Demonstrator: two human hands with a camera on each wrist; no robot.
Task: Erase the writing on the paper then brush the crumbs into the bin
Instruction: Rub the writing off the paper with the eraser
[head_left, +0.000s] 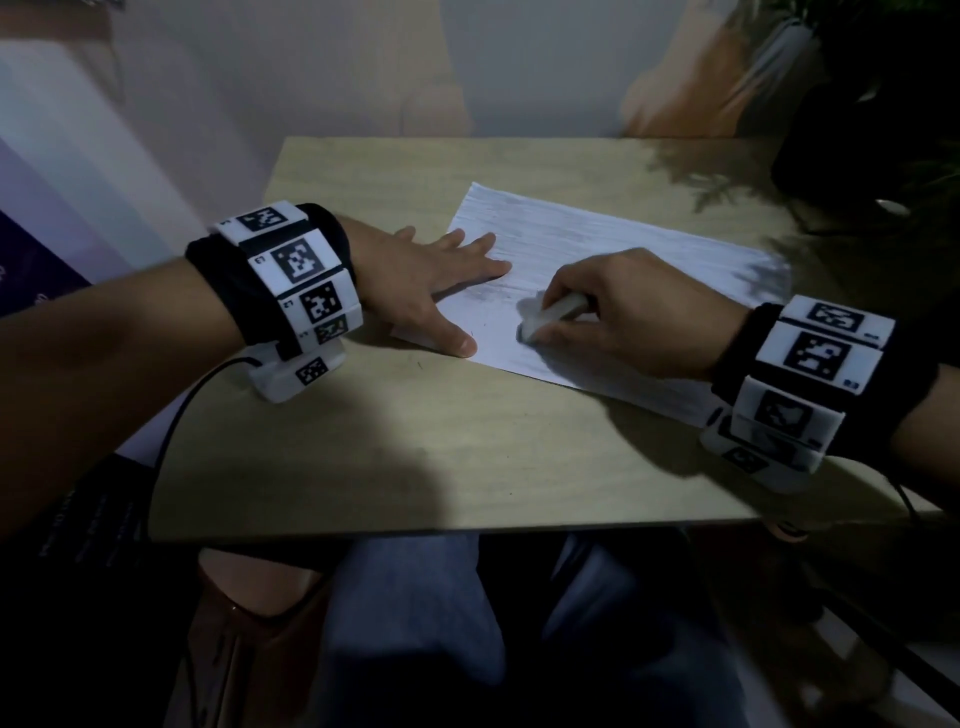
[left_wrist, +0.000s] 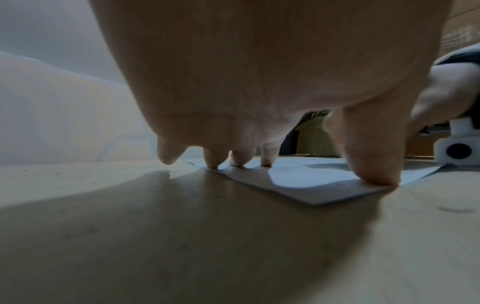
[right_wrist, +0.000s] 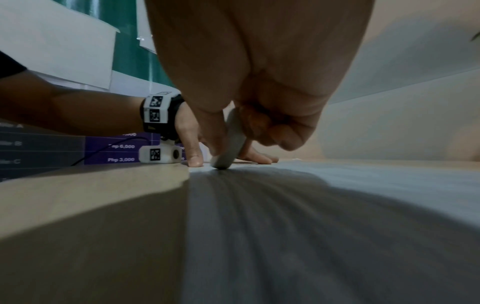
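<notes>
Wooden table (head_left: 467, 447), left hand (head_left: 426, 280) flat on paper (head_left: 597, 244), right hand (head_left: 639, 317) fingers (right_wrist: 280, 131) pinching eraser (head_left: 550, 317) tilted, tip down-left.

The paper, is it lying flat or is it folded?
Flat: the paper lies spread on the table, left hand pressing its edge.

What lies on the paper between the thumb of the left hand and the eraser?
Only bare paper. In the head view, the stretch from the left hand thumb to the eraser in the right hand holds nothing, apart from faint grey smudging.
</notes>
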